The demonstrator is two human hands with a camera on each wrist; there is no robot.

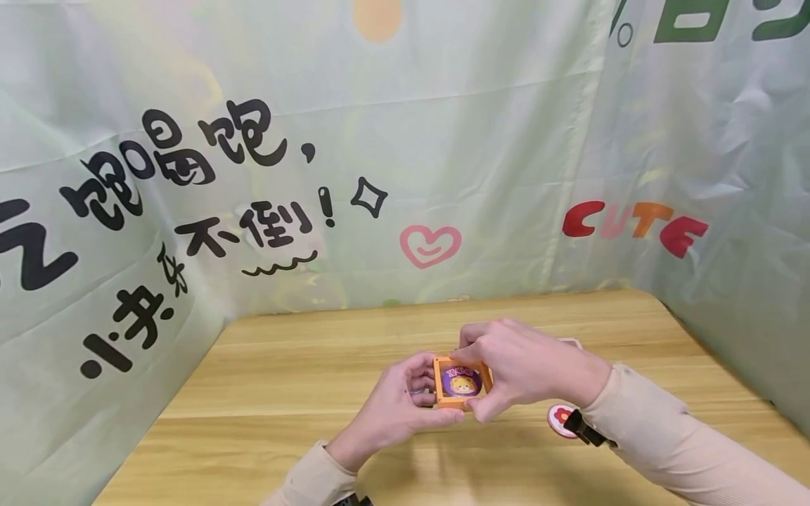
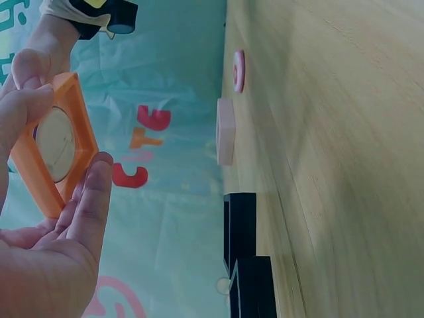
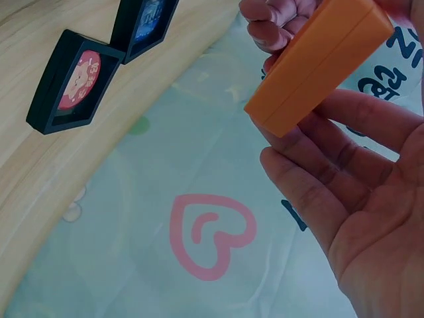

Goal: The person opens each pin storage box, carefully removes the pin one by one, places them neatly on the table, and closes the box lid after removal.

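Observation:
Above the table, both hands hold a small square orange display frame (image 1: pixel 452 403). Inside it, facing up toward the head camera, is a round purple badge (image 1: pixel 463 384) with a yellow lion-like face. The left hand (image 1: pixel 400 406) holds the frame's left side, its thumb along the near edge and fingers curled behind. From the right, the right hand (image 1: pixel 515 365) pinches the frame between thumb at the near corner and fingers at the far edge. The badge's pale back shows in the left wrist view; the right wrist view shows the orange side wall (image 3: pixel 321 66).
A round badge with a red flower (image 1: pixel 560 419) lies on the wooden table (image 1: pixel 272 393) beside the right wrist. A pale pink frame (image 2: pixel 226 131) sits behind the right hand. Two black frames (image 3: pixel 50 112) with round badges stand on the table. Printed cloth (image 1: pixel 493 176) hangs around the table.

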